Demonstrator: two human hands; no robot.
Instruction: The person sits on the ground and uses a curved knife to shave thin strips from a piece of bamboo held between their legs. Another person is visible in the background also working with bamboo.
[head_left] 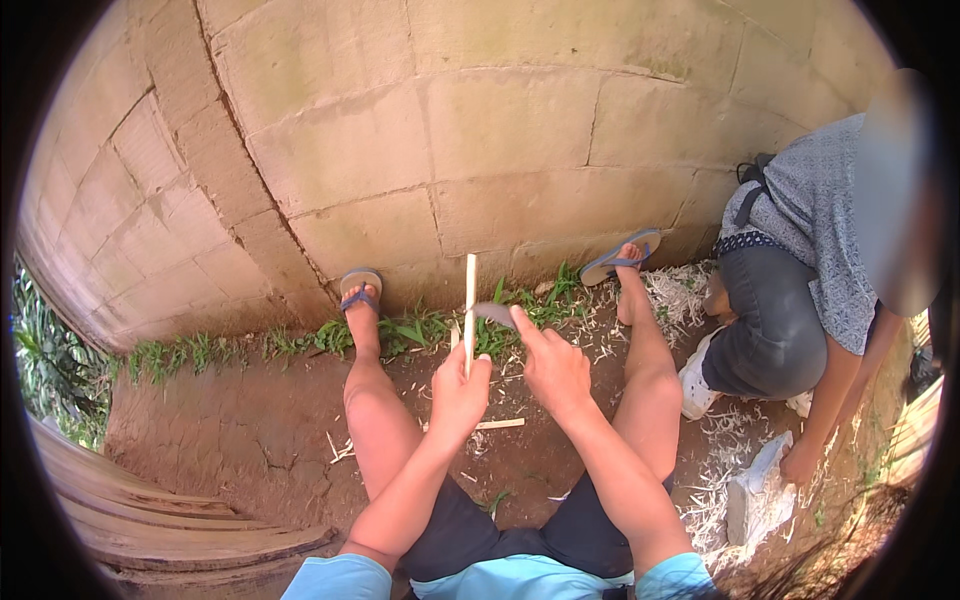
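Note:
Upright in front of me stands a thin pale wooden stick (471,290), its lower part gripped in my left hand (459,396). My right hand (556,370) is closed round a knife, with the forefinger stretched along its back. The knife's curved grey blade (494,314) points left and meets the stick a little above my left hand. The knife's handle is hidden in my fist. Below the hands, on the soil between my legs, lies another pale strip of wood (500,424).
A block wall (510,130) rises ahead, with grass (410,330) along its foot. At the right a person (800,270) crouches, a hand by a pale block (757,490). Pale shavings (715,470) litter the ground there. Long wooden poles (150,510) lie at lower left.

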